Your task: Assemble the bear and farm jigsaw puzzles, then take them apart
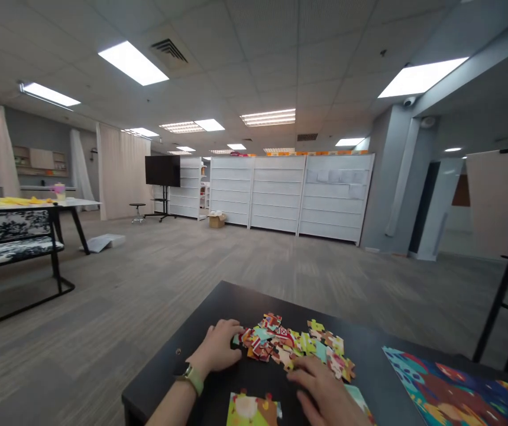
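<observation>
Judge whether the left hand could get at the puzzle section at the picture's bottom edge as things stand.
Probably yes. The left hand is beside the loose pieces, and nothing visible stands between it and the puzzle section, whose upper part shows uncovered; the rest is out of frame.

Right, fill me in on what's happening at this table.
A person has both hands at a loose heap of jigsaw pieces on a black table. The left hand is at the heap's left edge, the right hand at its near side. What looks like a small joined section lies closer to the person, and a colourful printed sheet lies off to the right.
</observation>
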`<state>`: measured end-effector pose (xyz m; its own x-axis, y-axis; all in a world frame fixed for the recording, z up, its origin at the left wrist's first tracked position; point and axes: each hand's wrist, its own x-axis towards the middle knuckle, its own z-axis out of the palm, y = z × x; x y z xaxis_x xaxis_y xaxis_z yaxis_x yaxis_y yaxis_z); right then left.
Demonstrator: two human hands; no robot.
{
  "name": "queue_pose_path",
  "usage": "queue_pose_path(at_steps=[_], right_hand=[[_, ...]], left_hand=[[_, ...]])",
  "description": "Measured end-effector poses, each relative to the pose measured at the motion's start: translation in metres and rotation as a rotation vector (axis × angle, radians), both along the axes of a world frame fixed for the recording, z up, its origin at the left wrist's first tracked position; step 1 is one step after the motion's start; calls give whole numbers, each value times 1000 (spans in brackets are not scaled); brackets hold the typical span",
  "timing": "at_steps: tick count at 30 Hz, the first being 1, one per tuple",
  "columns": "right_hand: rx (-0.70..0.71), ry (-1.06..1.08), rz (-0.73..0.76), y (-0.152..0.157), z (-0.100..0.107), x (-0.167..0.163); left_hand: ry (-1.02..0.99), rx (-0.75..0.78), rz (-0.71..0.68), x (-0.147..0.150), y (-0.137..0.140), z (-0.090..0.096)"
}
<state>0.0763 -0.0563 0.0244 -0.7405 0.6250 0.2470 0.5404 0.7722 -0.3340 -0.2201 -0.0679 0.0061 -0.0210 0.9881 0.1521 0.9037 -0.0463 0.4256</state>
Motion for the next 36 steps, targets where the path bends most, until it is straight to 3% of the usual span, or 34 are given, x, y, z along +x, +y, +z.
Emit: queue_pose_path(at_steps=[5, 9, 12, 15, 20, 24, 30, 36], right_hand=[[1, -15, 121, 1, 5, -66], [20, -32, 132, 13, 4, -88], [17, -30, 107, 15, -2, -71], [29, -41, 31, 13, -12, -35], [46, -57, -77, 14, -27, 11], [19, -24, -129, 19, -33, 16], [11, 53, -108, 13, -31, 13], [-38, 88, -99, 4, -23, 13]], left_hand=[[-2, 48, 58, -29, -17, -15], [2, 88, 92, -37, -31, -19], [5, 116, 105, -33, -35, -19], [9, 146, 89, -16, -38, -15], [29, 157, -89, 27, -41, 2], [-34, 159, -78, 50, -31, 8], [-19, 120, 2, 68, -6, 3], [-82, 143, -92, 71, -23, 5]])
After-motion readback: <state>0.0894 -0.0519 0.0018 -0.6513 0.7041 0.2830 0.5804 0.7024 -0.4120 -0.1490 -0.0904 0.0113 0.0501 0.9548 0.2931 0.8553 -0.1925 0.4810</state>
